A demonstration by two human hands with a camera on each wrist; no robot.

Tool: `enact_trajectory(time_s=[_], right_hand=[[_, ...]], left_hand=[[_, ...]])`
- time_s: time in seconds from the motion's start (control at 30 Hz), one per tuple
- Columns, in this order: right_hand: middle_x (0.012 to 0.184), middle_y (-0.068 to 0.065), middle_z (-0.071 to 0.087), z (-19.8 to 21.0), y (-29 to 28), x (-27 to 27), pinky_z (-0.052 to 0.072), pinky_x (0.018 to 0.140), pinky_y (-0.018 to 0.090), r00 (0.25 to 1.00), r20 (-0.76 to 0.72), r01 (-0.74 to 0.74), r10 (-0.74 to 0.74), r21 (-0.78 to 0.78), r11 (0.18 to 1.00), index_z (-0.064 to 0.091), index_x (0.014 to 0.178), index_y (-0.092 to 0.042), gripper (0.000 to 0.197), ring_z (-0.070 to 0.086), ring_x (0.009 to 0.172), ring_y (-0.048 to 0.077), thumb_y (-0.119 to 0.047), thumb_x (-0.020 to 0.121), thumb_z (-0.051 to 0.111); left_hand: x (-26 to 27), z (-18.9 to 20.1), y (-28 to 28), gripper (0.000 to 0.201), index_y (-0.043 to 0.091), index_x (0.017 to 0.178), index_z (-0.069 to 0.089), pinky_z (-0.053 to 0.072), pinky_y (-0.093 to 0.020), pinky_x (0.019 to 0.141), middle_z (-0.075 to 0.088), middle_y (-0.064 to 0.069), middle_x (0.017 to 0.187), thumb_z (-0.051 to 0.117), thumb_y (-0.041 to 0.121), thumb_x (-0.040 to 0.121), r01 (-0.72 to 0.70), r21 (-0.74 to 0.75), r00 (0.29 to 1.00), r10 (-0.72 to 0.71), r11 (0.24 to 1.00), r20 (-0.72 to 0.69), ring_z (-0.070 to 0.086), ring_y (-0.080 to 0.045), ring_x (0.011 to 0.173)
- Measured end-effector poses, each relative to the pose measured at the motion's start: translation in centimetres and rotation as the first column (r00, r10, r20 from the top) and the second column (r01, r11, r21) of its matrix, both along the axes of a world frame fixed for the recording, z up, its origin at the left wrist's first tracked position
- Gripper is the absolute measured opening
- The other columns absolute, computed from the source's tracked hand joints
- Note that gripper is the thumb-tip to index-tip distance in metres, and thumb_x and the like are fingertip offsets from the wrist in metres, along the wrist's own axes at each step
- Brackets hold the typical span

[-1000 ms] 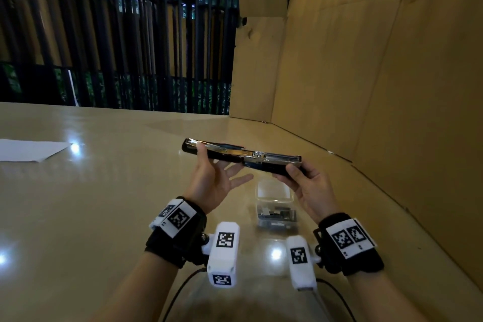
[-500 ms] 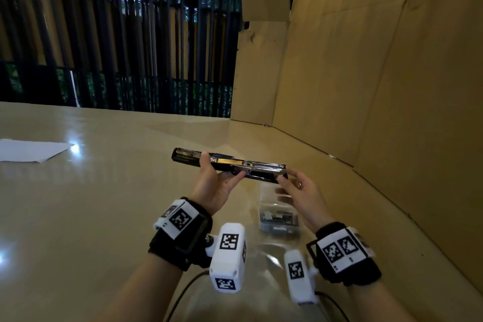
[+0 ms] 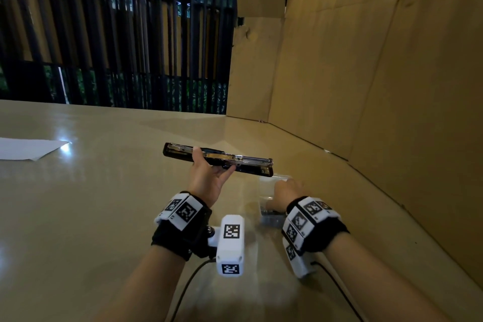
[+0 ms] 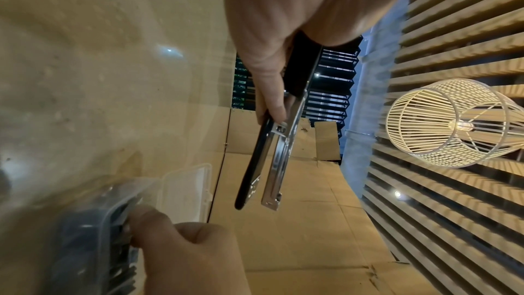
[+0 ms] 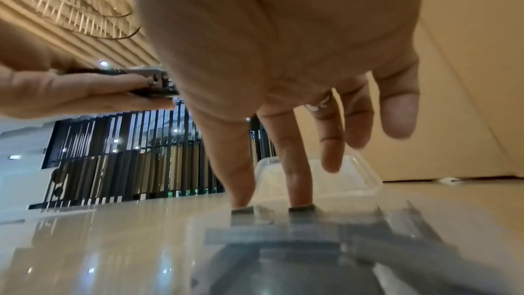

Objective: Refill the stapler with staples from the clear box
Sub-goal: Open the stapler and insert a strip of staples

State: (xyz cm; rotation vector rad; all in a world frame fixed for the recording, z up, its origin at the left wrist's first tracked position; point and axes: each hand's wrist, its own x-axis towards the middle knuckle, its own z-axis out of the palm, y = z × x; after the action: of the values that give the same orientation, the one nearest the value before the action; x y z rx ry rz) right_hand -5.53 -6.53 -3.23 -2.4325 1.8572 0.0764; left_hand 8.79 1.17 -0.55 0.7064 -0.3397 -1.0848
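A person's left hand (image 3: pixel 206 178) is holding a black and silver stapler (image 3: pixel 218 161) in the air above a glossy beige table (image 3: pixel 91 191), thumb over its top and fingers curled beneath. The stapler is lying roughly level and is hinged open, its silver staple channel (image 4: pixel 276 165) standing slightly apart from the black base. Just below the stapler's right end, a clear box (image 3: pixel 269 192) is sitting on the table with its lid (image 5: pixel 334 178) folded back on the side away from the person. The right hand (image 3: pixel 283 195) is reaching down into the box, thumb and index fingertips (image 5: pixel 242 192) dipping among the grey staple strips (image 5: pixel 283 243) inside, the other fingers spread loosely above; whether the fingertips are actually pinching a strip cannot be told. Far to the stapler's left, a white sheet of paper (image 3: pixel 26 148) is lying on the table. To the stapler's right, a cardboard wall (image 3: pixel 379 86) is standing along the table's edge.
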Motion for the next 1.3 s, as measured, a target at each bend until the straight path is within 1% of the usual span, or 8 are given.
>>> enact_trajectory(time_s=[0.47,0.57,0.63,0.77,0.83,0.9,1.13,1.3], right_hand=[[0.140,0.014,0.036,-0.1,0.7,1.5,0.032,0.104,0.046,0.997,-0.074,0.033,-0.034,-0.017,0.999,0.049,0.123,-0.016,0.053,0.030,0.130,0.032,-0.041,0.077,0.059],[0.127,0.012,0.050,0.4,0.2,0.8,0.039,0.099,0.046,0.995,0.072,0.066,-0.064,-0.034,0.997,0.056,0.108,-0.015,0.041,0.046,0.116,0.031,-0.041,0.077,0.060],[0.115,0.011,0.058,1.3,0.1,0.1,0.040,0.097,0.046,0.970,0.218,0.112,-0.105,-0.024,0.993,0.056,0.084,-0.016,0.026,0.053,0.107,0.030,-0.041,0.078,0.060],[0.074,0.004,0.062,3.3,0.3,-1.8,0.047,0.086,0.045,0.814,0.580,0.154,0.017,-0.244,0.957,0.064,0.071,-0.008,0.031,0.057,0.072,0.019,-0.037,0.083,0.059],[0.066,-0.006,0.053,4.8,1.4,-2.4,0.048,0.067,0.022,0.684,0.689,0.063,0.238,-0.381,0.922,0.065,0.081,-0.005,0.022,0.050,0.063,0.006,-0.025,0.085,0.059],[0.077,-0.005,0.054,6.0,2.3,-2.5,0.037,0.060,0.010,0.675,0.617,-0.088,0.405,-0.478,0.874,0.064,0.094,-0.005,0.018,0.049,0.069,0.005,-0.019,0.086,0.058],[0.086,0.002,0.061,6.0,2.2,-1.7,0.037,0.070,0.021,0.715,0.408,-0.322,0.568,-0.529,0.785,0.066,0.093,-0.010,0.014,0.049,0.080,0.012,-0.019,0.084,0.060],[0.082,-0.004,0.054,5.9,2.0,-1.5,0.030,0.062,0.018,0.715,0.350,-0.370,0.605,-0.544,0.753,0.067,0.091,-0.010,0.014,0.046,0.078,0.011,-0.020,0.083,0.060]], left_hand=[[0.4,0.3,0.3,0.044,0.004,0.115,0.036,0.046,-0.036,0.088,0.053,-0.028,0.110,0.025,0.043,0.099,0.024,-0.020,0.999,-0.023,1.000,0.032,0.059,-0.028,0.088],[0.5,0.2,0.3,0.046,0.004,0.118,0.036,0.047,-0.035,0.086,0.057,-0.024,0.095,0.024,0.045,0.099,0.041,-0.034,0.999,-0.040,0.999,0.029,0.060,-0.027,0.085],[0.6,0.1,0.3,0.047,0.004,0.118,0.037,0.050,-0.034,0.079,0.058,-0.022,0.092,0.024,0.045,0.099,0.046,-0.037,0.998,-0.045,0.998,0.036,0.061,-0.025,0.083],[0.6,0.0,0.2,0.045,0.004,0.105,0.044,0.052,-0.032,0.074,0.059,-0.022,0.092,0.025,0.044,0.099,0.041,-0.042,0.998,-0.039,0.998,0.053,0.061,-0.026,0.084],[0.6,0.1,0.2,0.043,0.007,0.093,0.047,0.051,-0.034,0.079,0.059,-0.023,0.093,0.026,0.043,0.099,0.039,-0.041,0.998,-0.036,0.998,0.056,0.062,-0.027,0.084],[0.6,0.2,0.2,0.043,0.007,0.092,0.047,0.049,-0.036,0.083,0.060,-0.024,0.093,0.026,0.044,0.099,0.045,-0.038,0.998,-0.042,0.998,0.056,0.062,-0.028,0.085],[0.3,0.2,0.2,0.047,0.004,0.101,0.046,0.053,-0.032,0.073,0.060,-0.024,0.092,0.026,0.047,0.098,0.066,-0.029,0.995,-0.064,0.997,0.083,0.062,-0.028,0.085],[0.7,0.2,0.3,0.054,0.002,0.117,0.042,0.059,-0.027,0.063,0.060,-0.024,0.098,0.027,0.050,0.097,0.087,-0.040,0.992,-0.083,0.995,0.090,0.063,-0.027,0.087]])
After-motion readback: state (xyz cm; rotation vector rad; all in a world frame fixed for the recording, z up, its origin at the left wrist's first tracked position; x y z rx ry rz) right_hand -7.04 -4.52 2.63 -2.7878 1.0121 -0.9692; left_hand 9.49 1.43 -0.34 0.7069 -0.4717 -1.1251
